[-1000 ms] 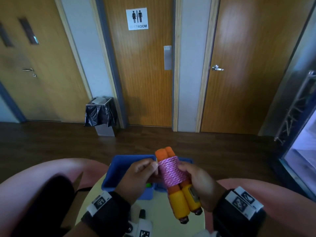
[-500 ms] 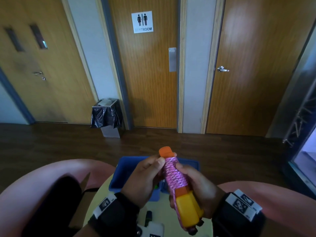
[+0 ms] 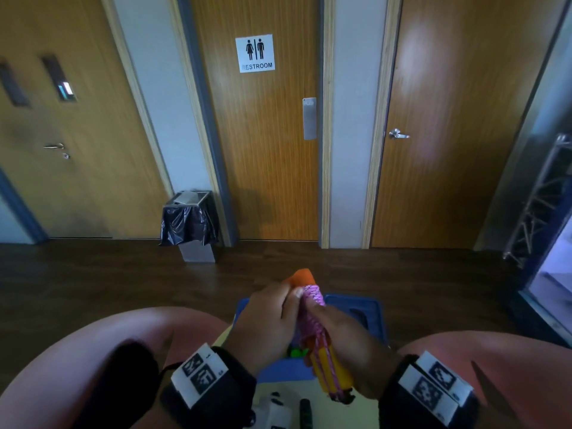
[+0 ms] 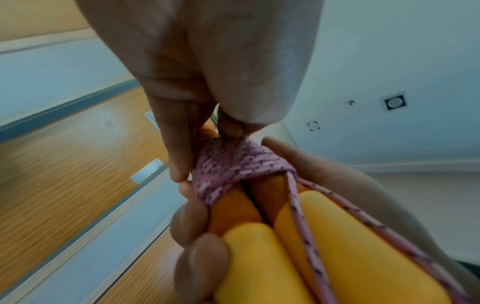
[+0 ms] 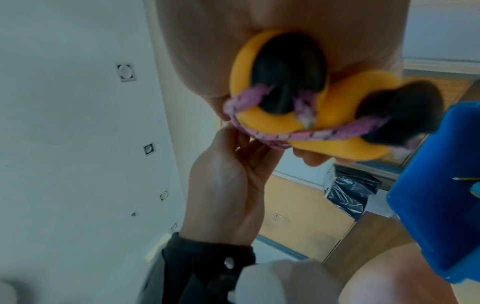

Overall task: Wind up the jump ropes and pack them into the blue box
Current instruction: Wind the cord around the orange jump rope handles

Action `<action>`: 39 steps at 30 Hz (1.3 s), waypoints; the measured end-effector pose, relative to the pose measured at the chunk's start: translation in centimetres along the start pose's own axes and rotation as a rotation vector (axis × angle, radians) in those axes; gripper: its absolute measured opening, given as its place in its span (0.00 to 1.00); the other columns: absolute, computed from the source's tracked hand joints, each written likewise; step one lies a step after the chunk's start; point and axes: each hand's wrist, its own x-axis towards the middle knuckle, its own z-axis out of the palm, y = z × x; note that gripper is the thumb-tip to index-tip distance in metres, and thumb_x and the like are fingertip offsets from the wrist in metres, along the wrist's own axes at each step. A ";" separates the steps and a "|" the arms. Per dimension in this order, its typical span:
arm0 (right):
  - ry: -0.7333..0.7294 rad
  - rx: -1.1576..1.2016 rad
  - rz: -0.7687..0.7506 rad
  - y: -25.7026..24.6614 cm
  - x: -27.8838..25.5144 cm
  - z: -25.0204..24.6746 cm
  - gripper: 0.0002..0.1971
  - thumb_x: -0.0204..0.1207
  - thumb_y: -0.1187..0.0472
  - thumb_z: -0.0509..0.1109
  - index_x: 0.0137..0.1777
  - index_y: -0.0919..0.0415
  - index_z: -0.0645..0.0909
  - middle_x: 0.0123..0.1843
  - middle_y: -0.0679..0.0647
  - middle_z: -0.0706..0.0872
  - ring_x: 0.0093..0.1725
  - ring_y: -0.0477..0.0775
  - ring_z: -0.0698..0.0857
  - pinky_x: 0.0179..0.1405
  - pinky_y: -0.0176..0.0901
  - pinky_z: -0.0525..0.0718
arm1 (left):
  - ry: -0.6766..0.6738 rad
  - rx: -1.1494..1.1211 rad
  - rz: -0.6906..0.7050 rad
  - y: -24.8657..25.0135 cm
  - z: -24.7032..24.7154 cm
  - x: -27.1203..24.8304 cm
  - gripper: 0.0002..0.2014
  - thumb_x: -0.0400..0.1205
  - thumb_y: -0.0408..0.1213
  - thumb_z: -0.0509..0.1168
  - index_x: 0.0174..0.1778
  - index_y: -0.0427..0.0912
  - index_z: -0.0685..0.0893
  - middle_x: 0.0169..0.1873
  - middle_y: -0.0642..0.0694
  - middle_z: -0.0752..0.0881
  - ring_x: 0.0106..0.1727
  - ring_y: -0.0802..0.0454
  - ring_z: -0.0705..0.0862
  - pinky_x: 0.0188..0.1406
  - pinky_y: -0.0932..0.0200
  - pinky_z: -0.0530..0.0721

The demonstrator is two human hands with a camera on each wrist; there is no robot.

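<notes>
Rope (image 3: pixel 312 317), pink and speckled, sits wound in tight turns round the orange necks of two yellow handles (image 4: pixel 306 257) held side by side above the blue box (image 3: pixel 362 314). The right hand (image 3: pixel 349 351) has its fingers (image 4: pixel 192 236) curled round the yellow grips, thumb laid against the coil. The left hand (image 3: pixel 263 323) pinches the top of the winding between thumb and fingertips, close to the orange tip (image 3: pixel 301 277). Two loose strands (image 4: pixel 309 242) run down from the coil along the handles to their black end caps (image 5: pixel 288 80).

The step in hand looks like securing the last turn. To do it well, the right hand should keep both handles pressed together so the coil cannot slacken, while the left tucks the end under a neighbouring turn and pulls it snug. The slack strands are best kept flat against the grips so they do not snag on the box rim.

The box rests on a pale surface (image 3: pixel 365 410) between the person's knees, with something green (image 3: pixel 298 352) inside. A lined bin (image 3: pixel 188 221) stands by the restroom door (image 3: pixel 263 150).
</notes>
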 end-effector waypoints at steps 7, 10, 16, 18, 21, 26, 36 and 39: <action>-0.084 0.197 0.081 -0.5 0.3 3.5 0.36 0.70 0.37 0.68 0.58 0.73 0.83 0.42 0.69 0.85 0.34 0.63 0.84 0.37 0.51 0.84 | 0.029 -0.020 0.081 -3.2 -4.6 0.7 0.26 0.86 0.57 0.52 0.27 0.45 0.75 0.25 0.50 0.78 0.31 0.56 0.78 0.30 0.64 0.70; -0.096 0.224 0.062 -0.7 0.2 4.7 0.37 0.69 0.37 0.67 0.58 0.74 0.83 0.42 0.69 0.85 0.34 0.64 0.85 0.36 0.51 0.85 | 0.051 -0.051 0.122 -4.1 -5.7 0.4 0.25 0.87 0.55 0.56 0.25 0.46 0.72 0.23 0.51 0.75 0.29 0.56 0.76 0.28 0.67 0.67; -0.051 0.158 0.065 -0.5 0.4 6.5 0.39 0.68 0.36 0.67 0.63 0.72 0.79 0.43 0.67 0.86 0.36 0.63 0.86 0.41 0.54 0.85 | 0.085 -0.088 0.171 -4.4 -7.7 -0.1 0.10 0.84 0.44 0.67 0.37 0.55 0.75 0.29 0.58 0.79 0.33 0.64 0.81 0.32 0.72 0.76; -0.035 0.128 0.064 -0.4 0.3 7.1 0.38 0.68 0.36 0.67 0.62 0.71 0.80 0.43 0.67 0.87 0.37 0.63 0.86 0.42 0.54 0.86 | 0.102 -0.045 0.265 -4.9 -8.1 -0.4 0.04 0.84 0.41 0.67 0.49 0.57 0.80 0.41 0.63 0.83 0.45 0.66 0.83 0.43 0.75 0.76; -0.025 0.109 0.066 -0.1 0.4 8.1 0.34 0.71 0.37 0.65 0.61 0.69 0.79 0.40 0.66 0.87 0.36 0.63 0.86 0.41 0.54 0.86 | 0.101 0.042 0.355 -5.8 -8.3 -0.8 0.05 0.84 0.41 0.63 0.54 0.52 0.82 0.45 0.60 0.80 0.49 0.63 0.80 0.48 0.72 0.76; -0.032 0.122 0.091 -0.1 0.6 9.6 0.34 0.76 0.37 0.63 0.60 0.71 0.81 0.44 0.70 0.87 0.39 0.66 0.86 0.43 0.56 0.87 | 0.150 0.058 0.380 -6.7 -9.0 -1.9 0.11 0.86 0.44 0.58 0.55 0.45 0.84 0.47 0.55 0.82 0.50 0.64 0.80 0.50 0.73 0.76; -0.025 -0.055 0.084 -0.3 2.0 12.0 0.28 0.84 0.41 0.59 0.61 0.69 0.78 0.37 0.63 0.87 0.34 0.60 0.86 0.37 0.50 0.86 | 0.108 -0.279 -0.161 -7.7 -11.2 -2.3 0.05 0.79 0.37 0.74 0.41 0.54 0.89 0.37 0.62 0.89 0.43 0.67 0.86 0.39 0.74 0.80; -0.009 -0.181 0.032 -0.7 1.9 12.4 0.23 0.86 0.42 0.58 0.59 0.64 0.79 0.36 0.62 0.87 0.33 0.60 0.87 0.37 0.49 0.86 | 0.092 -0.338 -0.200 -7.7 -11.4 -2.2 0.05 0.80 0.37 0.73 0.39 0.52 0.89 0.36 0.56 0.89 0.38 0.60 0.87 0.39 0.61 0.85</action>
